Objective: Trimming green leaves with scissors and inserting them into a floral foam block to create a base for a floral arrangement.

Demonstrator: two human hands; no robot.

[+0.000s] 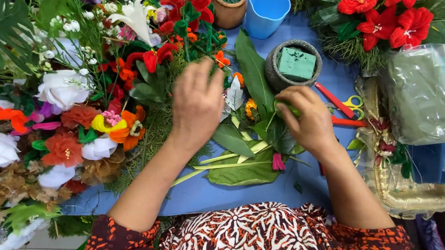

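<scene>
While the right hand (308, 119) pinches a green stem (274, 117) between closed fingertips, the left hand (196, 103) reaches, fingers loosely spread, into the artificial flowers (124, 69). Beyond the right hand stands a grey pot (274, 74) holding green foam (296, 63); red scissors (342, 109) lie just beside it.

Single head-worn view, looking steeply down, close over the blue flower-strewn tabletop (206, 194); wearer's patterned lap fills the bottom edge.

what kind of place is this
Likely a flower-arranging worktable: heaps of artificial flowers, a pot holding green floral foam, and red scissors beside the right hand.
</scene>
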